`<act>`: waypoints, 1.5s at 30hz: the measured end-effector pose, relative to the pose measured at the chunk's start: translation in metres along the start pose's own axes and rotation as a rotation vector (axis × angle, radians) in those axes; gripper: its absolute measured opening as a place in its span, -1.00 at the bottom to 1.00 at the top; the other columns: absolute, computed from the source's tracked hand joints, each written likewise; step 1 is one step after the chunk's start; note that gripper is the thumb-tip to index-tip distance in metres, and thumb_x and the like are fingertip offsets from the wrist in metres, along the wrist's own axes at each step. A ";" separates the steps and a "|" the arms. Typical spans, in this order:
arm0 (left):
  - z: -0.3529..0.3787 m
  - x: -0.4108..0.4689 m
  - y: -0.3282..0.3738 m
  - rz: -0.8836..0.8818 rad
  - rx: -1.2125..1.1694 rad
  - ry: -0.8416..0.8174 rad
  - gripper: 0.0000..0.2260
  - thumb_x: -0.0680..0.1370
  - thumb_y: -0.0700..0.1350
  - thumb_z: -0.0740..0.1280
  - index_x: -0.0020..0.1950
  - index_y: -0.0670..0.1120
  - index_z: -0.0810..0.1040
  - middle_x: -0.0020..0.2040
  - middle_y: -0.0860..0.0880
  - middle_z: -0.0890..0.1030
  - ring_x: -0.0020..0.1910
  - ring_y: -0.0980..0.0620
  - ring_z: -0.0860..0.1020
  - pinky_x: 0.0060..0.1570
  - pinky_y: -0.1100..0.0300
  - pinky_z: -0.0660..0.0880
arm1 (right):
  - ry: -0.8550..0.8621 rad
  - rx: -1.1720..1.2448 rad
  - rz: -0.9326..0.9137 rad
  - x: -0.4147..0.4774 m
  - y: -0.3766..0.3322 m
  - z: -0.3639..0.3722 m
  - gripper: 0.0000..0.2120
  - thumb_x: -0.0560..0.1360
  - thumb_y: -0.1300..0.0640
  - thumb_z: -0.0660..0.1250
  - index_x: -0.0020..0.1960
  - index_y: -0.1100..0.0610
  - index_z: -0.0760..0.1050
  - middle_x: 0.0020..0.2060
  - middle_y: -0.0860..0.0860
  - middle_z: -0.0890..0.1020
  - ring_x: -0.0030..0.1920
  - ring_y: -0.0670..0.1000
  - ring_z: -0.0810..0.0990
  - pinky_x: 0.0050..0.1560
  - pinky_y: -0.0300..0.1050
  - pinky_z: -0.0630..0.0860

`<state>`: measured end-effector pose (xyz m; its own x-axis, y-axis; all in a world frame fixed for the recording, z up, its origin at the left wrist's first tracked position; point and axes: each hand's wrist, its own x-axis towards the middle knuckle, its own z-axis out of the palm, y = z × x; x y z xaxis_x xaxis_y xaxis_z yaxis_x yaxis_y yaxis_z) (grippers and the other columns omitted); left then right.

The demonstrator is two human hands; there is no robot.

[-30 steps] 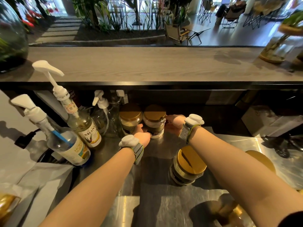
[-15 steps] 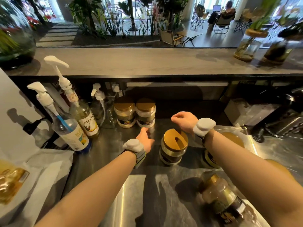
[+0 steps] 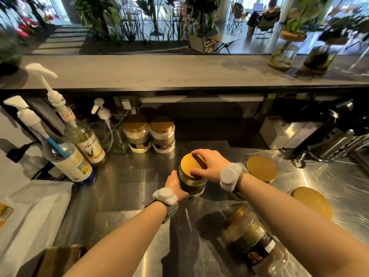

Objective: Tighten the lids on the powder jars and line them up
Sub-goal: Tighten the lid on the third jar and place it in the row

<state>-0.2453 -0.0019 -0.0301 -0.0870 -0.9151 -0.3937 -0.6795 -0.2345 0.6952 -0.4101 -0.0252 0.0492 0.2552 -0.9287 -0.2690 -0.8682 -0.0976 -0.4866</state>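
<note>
- Gold-lidded powder jar (image 3: 195,185) stands upright on the steel counter (image 3: 127,182).
- Left hand (image 3: 175,185) wraps its side, gripping.
- Right hand (image 3: 211,165) has fingers curled over its lid (image 3: 188,164), gripping (two capped jars (image 3: 162,134) stand together behind).

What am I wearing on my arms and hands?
The left hand and right hand are bare, with no sleeves on the forearms. The left wrist device and right wrist device are rounded and white, on grey straps edged yellow-green.
</note>
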 end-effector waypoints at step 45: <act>-0.008 -0.067 -0.034 0.100 0.138 0.216 -0.16 0.06 0.13 0.62 0.27 0.16 0.34 0.07 0.18 0.41 0.18 0.07 0.40 0.20 0.12 0.46 | -0.249 0.239 0.099 -0.044 0.001 0.010 -0.28 0.38 -0.31 0.34 0.39 0.06 0.30 0.26 -0.01 0.51 0.23 0.02 0.52 0.21 -0.11 0.47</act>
<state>-0.2109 0.0646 -0.0224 -0.0118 -0.9837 -0.1795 -0.7694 -0.1057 0.6300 -0.4179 0.0195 0.0528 0.2961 -0.8112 -0.5042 -0.7771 0.1023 -0.6210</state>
